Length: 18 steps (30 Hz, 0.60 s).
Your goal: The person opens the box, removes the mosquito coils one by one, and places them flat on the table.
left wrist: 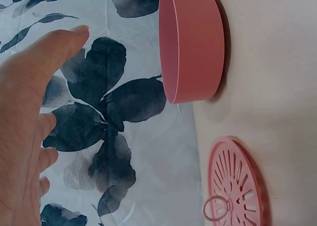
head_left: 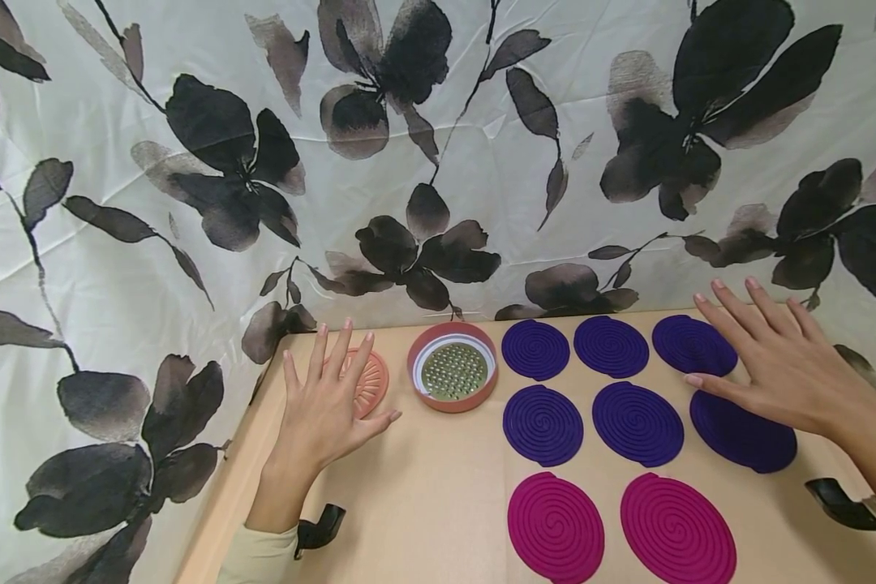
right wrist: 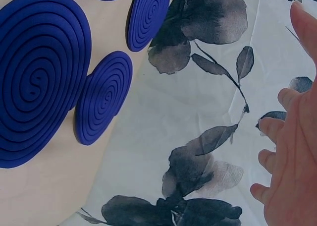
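Fingers spread, my left hand (head_left: 323, 414) is held above the table, overlapping a pink slotted lid (head_left: 372, 381) in the head view. The left wrist view shows this lid (left wrist: 235, 186) with a small ring on top. Just right of it stands a round pink container (head_left: 416, 377) with a white inner rim and a perforated metal grater disc (head_left: 454, 371) inside. My right hand (head_left: 796, 365), fingers also spread, hovers over the rightmost dark blue spiral coasters (head_left: 745, 434). Neither hand holds anything. In the right wrist view, a blue coaster (right wrist: 37, 82) lies flat, away from the fingers.
Several blue spiral coasters (head_left: 543, 426) lie in two rows right of the container. Two magenta spiral coasters (head_left: 555, 527) lie nearer the front. Behind the table (head_left: 423, 503) and along its left side hangs a white floral cloth (head_left: 482, 186).
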Tool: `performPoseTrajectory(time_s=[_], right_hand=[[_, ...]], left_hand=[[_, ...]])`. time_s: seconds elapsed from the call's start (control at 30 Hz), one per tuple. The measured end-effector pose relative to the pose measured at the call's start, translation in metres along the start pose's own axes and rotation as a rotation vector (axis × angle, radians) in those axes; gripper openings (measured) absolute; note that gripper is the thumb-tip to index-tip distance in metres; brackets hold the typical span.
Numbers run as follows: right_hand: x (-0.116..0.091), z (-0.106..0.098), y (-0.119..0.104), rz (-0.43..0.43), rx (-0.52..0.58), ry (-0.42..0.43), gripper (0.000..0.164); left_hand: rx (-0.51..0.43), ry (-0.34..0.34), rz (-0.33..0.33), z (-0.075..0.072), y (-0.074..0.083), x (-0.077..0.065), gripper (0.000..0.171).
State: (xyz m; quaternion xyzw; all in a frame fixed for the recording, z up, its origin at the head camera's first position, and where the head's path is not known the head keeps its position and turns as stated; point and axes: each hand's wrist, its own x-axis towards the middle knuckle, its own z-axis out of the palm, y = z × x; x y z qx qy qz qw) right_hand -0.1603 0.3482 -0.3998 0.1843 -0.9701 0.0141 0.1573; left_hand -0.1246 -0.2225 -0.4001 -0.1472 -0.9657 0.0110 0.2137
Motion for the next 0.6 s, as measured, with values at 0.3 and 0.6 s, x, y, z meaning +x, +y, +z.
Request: performPoseTrajectory(time_s=[0.3,0.6], right_hand=[[-0.0027,0.0007,0.0013,0.0,0.009,0.0,0.114],[-0.0027,0.0006,0.0015,0.0,0.003,0.0,0.112]], left_hand=[[-0.008,-0.007,0.001,0.0002,0.0011,-0.0006,0.108],[-0.01,-0.008,0.001,0.0,0.0016,-0.0003,0.108]])
